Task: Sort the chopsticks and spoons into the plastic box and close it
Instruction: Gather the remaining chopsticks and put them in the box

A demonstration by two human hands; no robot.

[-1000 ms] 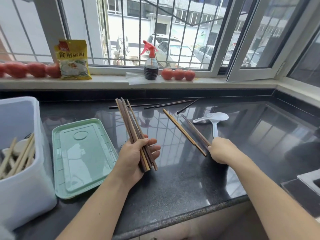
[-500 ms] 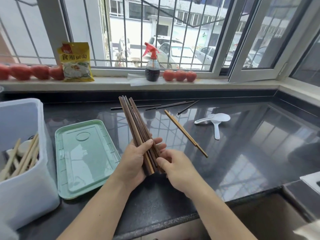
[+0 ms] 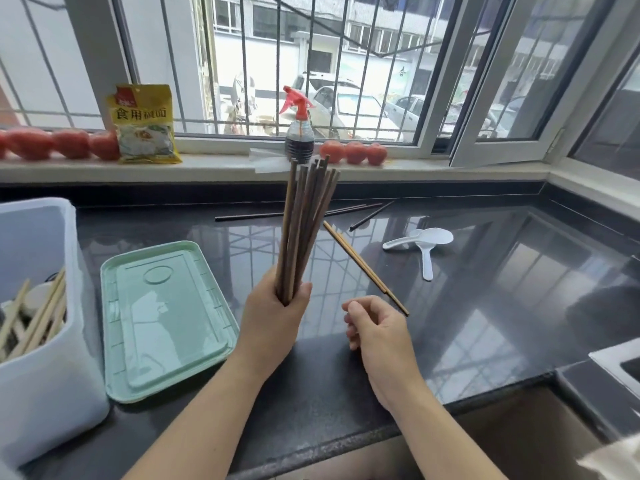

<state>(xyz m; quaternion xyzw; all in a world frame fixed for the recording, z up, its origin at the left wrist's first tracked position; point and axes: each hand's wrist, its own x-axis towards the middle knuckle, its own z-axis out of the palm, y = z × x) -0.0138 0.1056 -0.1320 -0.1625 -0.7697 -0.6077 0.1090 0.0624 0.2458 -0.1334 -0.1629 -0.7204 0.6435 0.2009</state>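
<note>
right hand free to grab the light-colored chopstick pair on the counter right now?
Probably yes. The right hand is loosely curled and holds nothing, and the light chopstick pair lies on bare counter with its near end just beside that hand's fingers. The left hand grips the dark chopstick bundle upright, clear of the path.

on the surface (image 3: 485, 306) the plastic box (image 3: 41, 375) stands far left, its lid (image 3: 166, 320) just right of it. right of the lid the left hand (image 3: 273, 317) holds a chopstick bundle (image 3: 304, 230) upright — the right hand (image 3: 377, 327) beside it. two spoons (image 3: 422, 240) lie farther right, loose chopsticks (image 3: 363, 268) between.
</note>
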